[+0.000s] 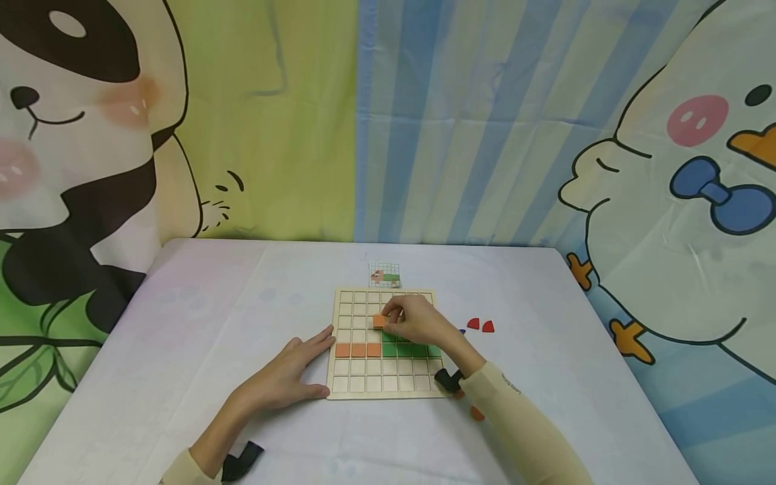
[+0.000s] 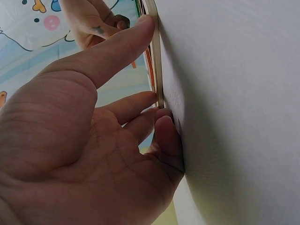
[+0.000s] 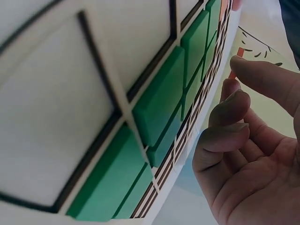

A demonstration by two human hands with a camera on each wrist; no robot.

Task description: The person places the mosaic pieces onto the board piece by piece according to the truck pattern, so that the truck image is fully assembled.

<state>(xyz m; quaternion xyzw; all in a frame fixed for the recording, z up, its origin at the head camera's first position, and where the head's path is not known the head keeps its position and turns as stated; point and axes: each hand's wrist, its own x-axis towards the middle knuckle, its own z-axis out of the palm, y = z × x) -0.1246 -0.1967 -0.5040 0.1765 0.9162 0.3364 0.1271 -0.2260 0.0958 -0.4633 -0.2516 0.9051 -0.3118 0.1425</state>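
A wooden grid board (image 1: 354, 387) lies on the table. My right hand (image 1: 418, 320) pinches an orange square tile (image 1: 378, 321) between thumb and fingertips, over the board's upper middle; in the right wrist view the tile (image 3: 240, 51) shows edge-on. My left hand (image 1: 281, 374) has its fingers extended, with thumb and fingertips touching the board's left edge. In the left wrist view the thumb (image 2: 124, 49) rests against that edge. A row of three orange tiles (image 1: 358, 350) fills cells at the left. Green tiles (image 1: 405, 350) sit right of them, partly hidden by my right hand.
A small picture card (image 1: 384, 275) lies behind the board. Two red pieces (image 1: 473, 324) are to the right, with a blue bit (image 1: 463, 331) beside my right wrist. Orange rounded pieces (image 1: 477, 413) lie at the lower right, partly under my right forearm. Printed curtains hang behind the table.
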